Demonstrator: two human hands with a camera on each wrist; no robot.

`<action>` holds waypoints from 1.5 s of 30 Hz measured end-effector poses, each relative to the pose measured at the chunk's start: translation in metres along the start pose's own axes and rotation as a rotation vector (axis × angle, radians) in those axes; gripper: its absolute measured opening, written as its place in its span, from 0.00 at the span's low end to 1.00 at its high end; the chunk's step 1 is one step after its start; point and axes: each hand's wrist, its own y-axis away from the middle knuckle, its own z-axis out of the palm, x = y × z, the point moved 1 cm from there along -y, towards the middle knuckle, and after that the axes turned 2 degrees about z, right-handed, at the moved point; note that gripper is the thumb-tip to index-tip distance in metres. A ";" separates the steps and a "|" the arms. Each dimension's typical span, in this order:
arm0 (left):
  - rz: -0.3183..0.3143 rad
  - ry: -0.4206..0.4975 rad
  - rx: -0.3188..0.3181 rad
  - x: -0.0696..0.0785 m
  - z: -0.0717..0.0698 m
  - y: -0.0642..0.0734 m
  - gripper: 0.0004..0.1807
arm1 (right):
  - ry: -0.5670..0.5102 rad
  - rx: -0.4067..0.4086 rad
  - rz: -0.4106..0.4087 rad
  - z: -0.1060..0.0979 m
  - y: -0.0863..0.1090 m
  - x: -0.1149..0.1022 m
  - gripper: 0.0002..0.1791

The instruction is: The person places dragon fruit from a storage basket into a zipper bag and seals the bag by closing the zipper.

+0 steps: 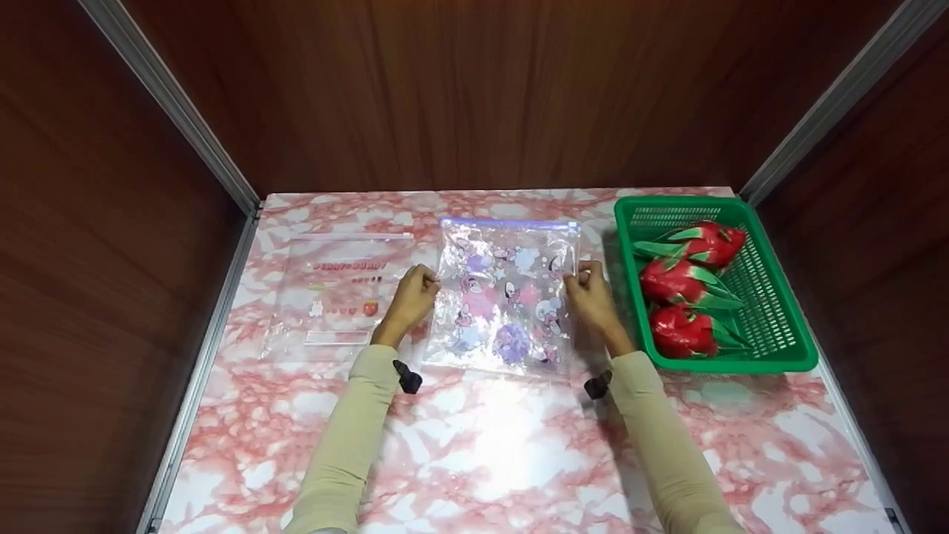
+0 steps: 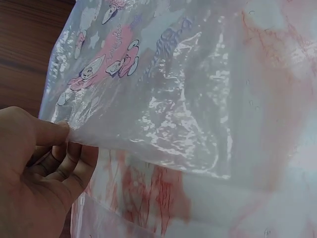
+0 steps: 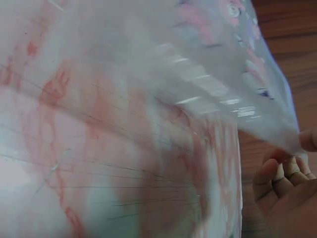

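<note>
A clear zip bag (image 1: 485, 297) with pink and purple cartoon prints and a purple zip strip along its far edge spans the space between both hands. My left hand (image 1: 414, 295) pinches its left side edge between thumb and fingers. On the opposite side edge, my right hand (image 1: 591, 293) pinches the plastic the same way. Seen from the left wrist, the bag (image 2: 143, 89) slants up off the table, its lower corner hanging loose. In the right wrist view the film (image 3: 198, 84) is also lifted at the pinched edge.
Left of the hands a second clear zip bag (image 1: 337, 297) with a bunny and strawberry print lies flat. A green basket (image 1: 804, 348) at the right holds three red dragon fruits (image 1: 671, 280). Brown panels (image 1: 474, 96) wall in the pink marbled table (image 1: 474, 460).
</note>
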 end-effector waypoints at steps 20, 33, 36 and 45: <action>0.030 0.005 0.002 0.003 -0.002 -0.005 0.03 | -0.108 -0.025 0.021 -0.004 -0.002 -0.006 0.17; 0.016 -0.018 0.033 0.004 -0.002 -0.012 0.03 | -0.207 -0.026 -0.024 -0.007 0.013 -0.034 0.10; 0.008 -0.016 0.038 0.006 -0.001 -0.013 0.06 | -0.246 0.000 -0.053 -0.004 0.011 -0.027 0.09; -0.003 0.001 0.059 0.011 0.001 -0.014 0.15 | -0.224 0.040 -0.130 -0.003 0.021 -0.043 0.11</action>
